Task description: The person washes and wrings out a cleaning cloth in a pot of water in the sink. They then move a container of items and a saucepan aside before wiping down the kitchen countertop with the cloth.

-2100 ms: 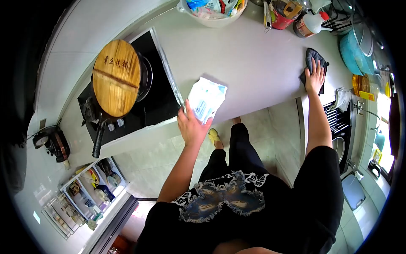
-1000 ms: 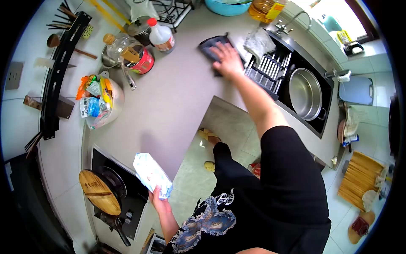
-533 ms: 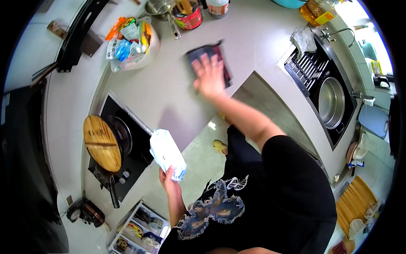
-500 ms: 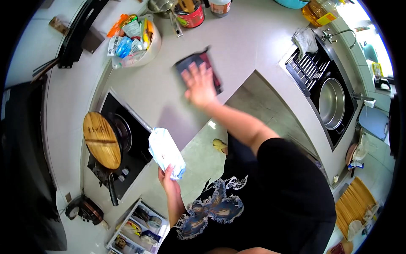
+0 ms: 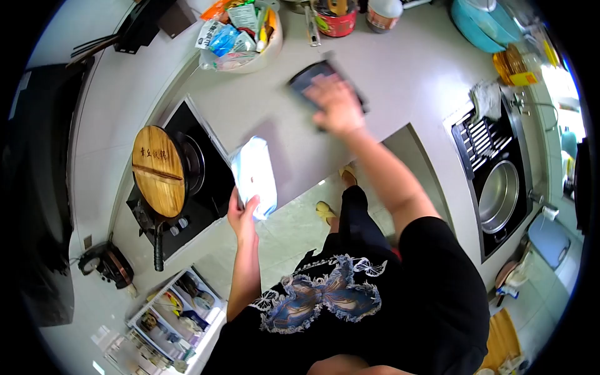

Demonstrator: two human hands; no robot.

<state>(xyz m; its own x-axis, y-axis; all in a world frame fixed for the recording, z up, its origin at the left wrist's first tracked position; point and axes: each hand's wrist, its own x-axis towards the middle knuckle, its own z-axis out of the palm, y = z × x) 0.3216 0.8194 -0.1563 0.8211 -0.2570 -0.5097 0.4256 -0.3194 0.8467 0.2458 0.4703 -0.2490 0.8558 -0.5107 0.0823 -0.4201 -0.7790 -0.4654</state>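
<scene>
My left hand (image 5: 244, 212) grips the lower end of a white and pale blue soft packet (image 5: 255, 175), held up near the counter's front edge beside the hob. My right hand (image 5: 336, 103), blurred by motion, lies flat with fingers spread on a dark cloth (image 5: 312, 78), pressing it on the grey counter (image 5: 237, 94). On the black hob (image 5: 212, 181) at the left stands a pan with a round wooden lid (image 5: 158, 172).
Behind the hands are a white tub of packets (image 5: 275, 53), a red tin (image 5: 337, 24) and a bottle (image 5: 384, 14). A blue basin (image 5: 484, 28) stands back right, near the sink with a steel pot (image 5: 499, 197). An open drawer (image 5: 178, 312) is low left.
My right hand has slid the dark cloth from beside the sink leftward over the counter, then slightly back right. The packet stays in my left hand, lifted off the counter. The view has turned.
</scene>
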